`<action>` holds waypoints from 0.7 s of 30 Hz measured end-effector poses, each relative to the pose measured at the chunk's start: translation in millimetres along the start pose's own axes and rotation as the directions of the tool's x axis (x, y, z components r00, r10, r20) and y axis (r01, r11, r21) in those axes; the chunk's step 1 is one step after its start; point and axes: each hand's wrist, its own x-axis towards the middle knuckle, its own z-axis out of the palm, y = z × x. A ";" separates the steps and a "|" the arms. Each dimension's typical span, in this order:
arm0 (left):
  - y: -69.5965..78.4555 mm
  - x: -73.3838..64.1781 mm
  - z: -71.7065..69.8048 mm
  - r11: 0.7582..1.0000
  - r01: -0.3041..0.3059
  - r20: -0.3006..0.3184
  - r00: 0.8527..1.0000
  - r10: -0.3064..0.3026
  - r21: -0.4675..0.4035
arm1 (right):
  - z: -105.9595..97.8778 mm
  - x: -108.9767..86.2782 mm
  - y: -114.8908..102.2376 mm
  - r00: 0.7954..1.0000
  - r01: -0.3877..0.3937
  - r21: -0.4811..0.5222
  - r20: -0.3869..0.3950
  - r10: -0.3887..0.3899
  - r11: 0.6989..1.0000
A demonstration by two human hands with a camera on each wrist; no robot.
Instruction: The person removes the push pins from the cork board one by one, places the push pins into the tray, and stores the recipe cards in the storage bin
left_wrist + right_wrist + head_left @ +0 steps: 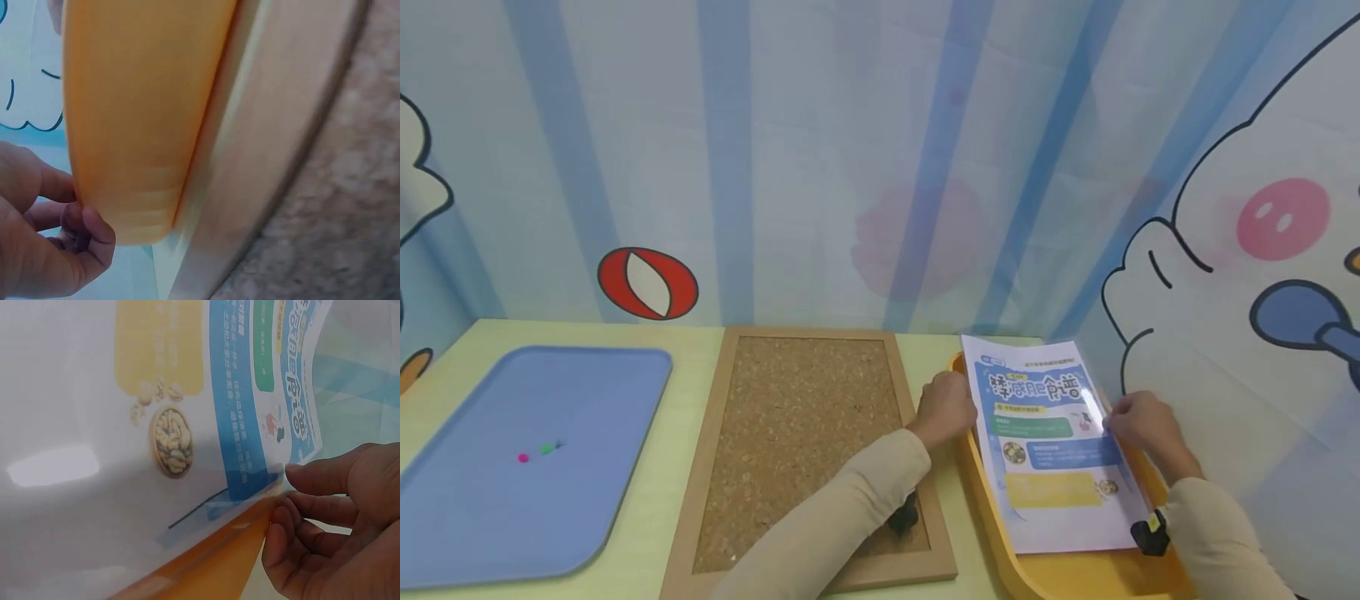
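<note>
A glossy printed sheet (1045, 446) with blue, green and yellow blocks lies over the yellow tray (1000, 554). At the sheet's left edge, my left hand (943, 410) has its fingertips curled by the tray rim; in the left wrist view the rim hides what this hand (47, 231) pinches. On the opposite edge, my right hand (1150, 429) pinches the sheet between thumb and fingers. Close up in the right wrist view, the hand (334, 519) grips the clear margin beside a walnut picture, and the sheet (75, 425) bows slightly.
Left of the tray lies a wood-framed cork board (805, 417), partly under my left sleeve. A blue tray (490, 517) farther left carries a few small pins, one pink (523, 457) and one green (546, 448). A printed curtain (820, 167) hangs behind the table.
</note>
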 end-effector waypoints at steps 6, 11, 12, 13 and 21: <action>4.4 5.0 -2.7 0.996 0.000 0.015 1.000 -0.002 0.093 | 5.0 -6.0 -7.7 0.999 -0.036 0.001 0.001 0.036 0.999; 5.2 6.5 -3.7 0.993 0.007 0.010 1.000 -0.008 0.117 | 9.5 -10.5 -16.9 0.998 -0.061 -0.026 0.009 0.062 0.998; 4.8 6.8 -3.8 0.993 0.004 0.010 1.000 -0.005 0.117 | 10.5 -10.8 -18.2 0.998 -0.065 -0.031 0.008 0.065 0.997; 4.3 7.0 -3.5 0.994 -0.003 0.009 1.000 0.002 0.113 | 11.4 -11.1 -19.4 0.997 -0.072 -0.032 0.006 0.072 0.997; 2.0 6.2 -4.1 0.989 -0.065 0.007 0.998 0.065 0.131 | 18.6 -9.8 -19.5 0.995 -0.100 -0.079 -0.025 0.098 0.992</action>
